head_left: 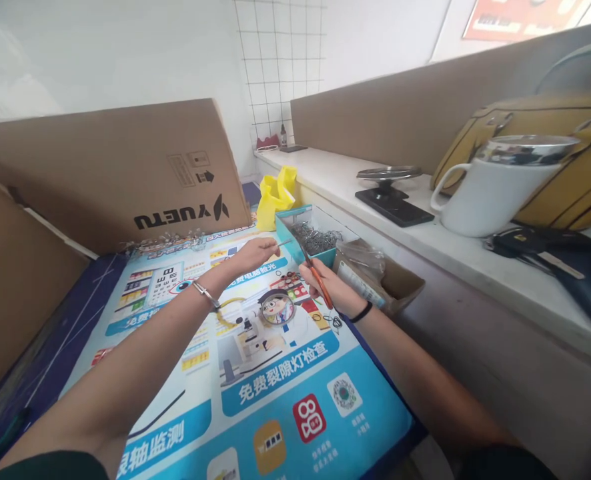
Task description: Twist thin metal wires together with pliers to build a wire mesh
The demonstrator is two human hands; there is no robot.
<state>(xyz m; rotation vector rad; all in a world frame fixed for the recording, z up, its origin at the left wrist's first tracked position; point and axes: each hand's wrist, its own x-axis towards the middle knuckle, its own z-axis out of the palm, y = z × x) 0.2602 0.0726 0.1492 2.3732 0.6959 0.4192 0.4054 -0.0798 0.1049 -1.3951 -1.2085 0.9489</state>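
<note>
My left hand (256, 257) is closed in a pinch above the printed sheet. A short, thin, light-coloured piece (285, 243) sticks out from its fingertips; its kind is too small to tell. My right hand (333, 288) grips orange-handled scissors (321, 283), with the blades pointing up and away from me toward the teal box. Between the blades and the thin piece there is a small gap. Just beyond both hands stands the open teal box (286, 235), holding a tangle of thin metallic pieces (315, 237).
A pile of small clear pieces (168, 244) lies before a large cardboard sheet (175, 167). Behind the teal box is a yellow bag (274, 200). An open cardboard box (403, 283) sits right of it. The white ledge (335, 172) bears a white mug (500, 193).
</note>
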